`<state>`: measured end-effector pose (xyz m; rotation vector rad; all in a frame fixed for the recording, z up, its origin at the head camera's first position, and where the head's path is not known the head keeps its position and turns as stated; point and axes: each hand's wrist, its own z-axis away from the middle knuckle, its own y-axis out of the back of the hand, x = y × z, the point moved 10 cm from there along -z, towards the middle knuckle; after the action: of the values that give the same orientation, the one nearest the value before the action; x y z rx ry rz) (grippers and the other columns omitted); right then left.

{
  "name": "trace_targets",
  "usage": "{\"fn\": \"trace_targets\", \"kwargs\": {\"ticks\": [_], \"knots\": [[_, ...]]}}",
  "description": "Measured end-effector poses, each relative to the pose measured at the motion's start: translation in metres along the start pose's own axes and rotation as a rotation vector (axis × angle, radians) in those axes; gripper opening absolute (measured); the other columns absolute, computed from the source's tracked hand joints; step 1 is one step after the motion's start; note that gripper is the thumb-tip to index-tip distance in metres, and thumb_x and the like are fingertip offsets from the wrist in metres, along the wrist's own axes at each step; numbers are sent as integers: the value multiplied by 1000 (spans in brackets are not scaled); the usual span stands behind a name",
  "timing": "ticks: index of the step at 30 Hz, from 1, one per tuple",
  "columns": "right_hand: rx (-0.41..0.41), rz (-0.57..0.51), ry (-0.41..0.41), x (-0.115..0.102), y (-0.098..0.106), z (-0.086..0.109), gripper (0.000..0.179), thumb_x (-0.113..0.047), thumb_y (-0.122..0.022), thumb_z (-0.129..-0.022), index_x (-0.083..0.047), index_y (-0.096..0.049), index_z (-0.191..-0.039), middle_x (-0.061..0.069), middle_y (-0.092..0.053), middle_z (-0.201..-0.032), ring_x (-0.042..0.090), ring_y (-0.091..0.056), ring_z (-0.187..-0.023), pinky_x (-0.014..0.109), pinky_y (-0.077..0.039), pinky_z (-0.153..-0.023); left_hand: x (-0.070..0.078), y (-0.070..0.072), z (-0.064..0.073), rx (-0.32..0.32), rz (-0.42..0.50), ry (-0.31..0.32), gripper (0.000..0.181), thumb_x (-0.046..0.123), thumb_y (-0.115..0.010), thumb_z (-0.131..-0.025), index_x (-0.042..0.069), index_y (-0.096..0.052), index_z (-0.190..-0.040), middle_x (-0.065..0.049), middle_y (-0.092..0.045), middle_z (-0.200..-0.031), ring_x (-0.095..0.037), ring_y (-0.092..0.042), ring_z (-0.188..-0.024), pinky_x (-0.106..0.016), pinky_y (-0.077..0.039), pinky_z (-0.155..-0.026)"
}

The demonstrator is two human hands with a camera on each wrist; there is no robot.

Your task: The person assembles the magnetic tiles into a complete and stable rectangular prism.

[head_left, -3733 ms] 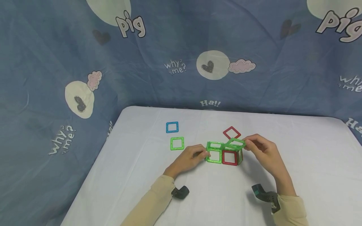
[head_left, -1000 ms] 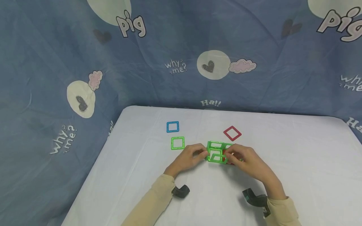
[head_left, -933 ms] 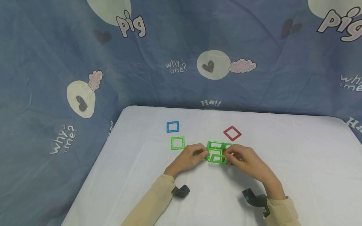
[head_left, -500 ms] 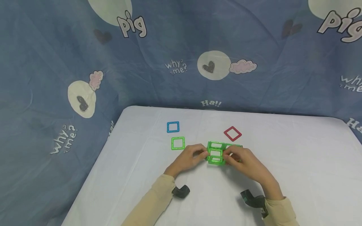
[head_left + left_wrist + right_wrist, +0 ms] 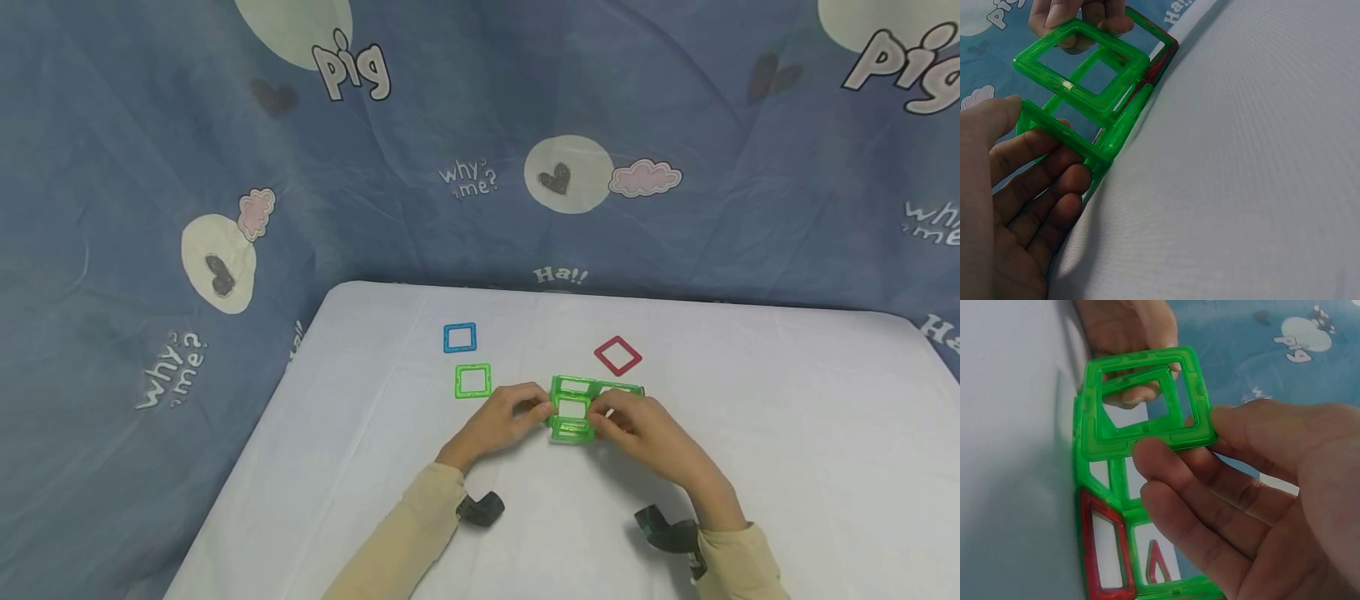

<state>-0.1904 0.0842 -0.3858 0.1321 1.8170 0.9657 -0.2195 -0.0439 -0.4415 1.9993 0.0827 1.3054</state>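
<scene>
In the head view, a small box-like build of green and red magnetic tiles stands on the white table. My left hand holds its left side; in the left wrist view, thumb and fingers pinch an upright green tile there. My right hand pinches a square green magnetic tile by one edge, thumb on one side and fingers on the other. That tile is over the near left part of the build. A red tile of the build shows in the right wrist view; my right hand hides it from the head camera.
Loose on the white cloth lie a blue square tile and a green square tile to the left of the build. Behind the build lies a red square tile. A blue printed curtain hangs at the back.
My right hand has carried the green tile from the build's right end leftward and nearer, and tilted it over the left part. The left hand stays at the left side.
</scene>
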Motion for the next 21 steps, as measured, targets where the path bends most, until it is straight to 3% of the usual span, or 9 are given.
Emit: {"fn": "trace_targets", "kwargs": {"ticks": [11,18,21], "knots": [[-4,38,1,-1,-3,-1,5,-18,-58,-85,-15,-59,-89,-4,-62,-79,5,-60,-67,19,-47,-61,1,1,0,10,-16,18,21,36,-47,-90,21,-61,-92,10,-62,-89,0,-55,-87,-20,-43,-88],[-2,87,-18,2,-5,-1,4,-20,-58,-86,-17,-59,-88,-6,-61,-79,-1,-56,-67,19,-47,-62,30,12,3,3,5,17,16,23,-51,-90,13,-62,-93,3,-63,-89,-3,-56,-87,-21,-43,-87],[-4,90,-31,2,-6,-1,5,-21,-57,-86,-17,-59,-87,-7,-61,-79,-1,-56,-67,19,-47,-62,32,13,3,1,3,18,16,23,-51,-90,13,-62,-93,3,-63,-89,-3,-56,-86,-21,-44,-87]]}}
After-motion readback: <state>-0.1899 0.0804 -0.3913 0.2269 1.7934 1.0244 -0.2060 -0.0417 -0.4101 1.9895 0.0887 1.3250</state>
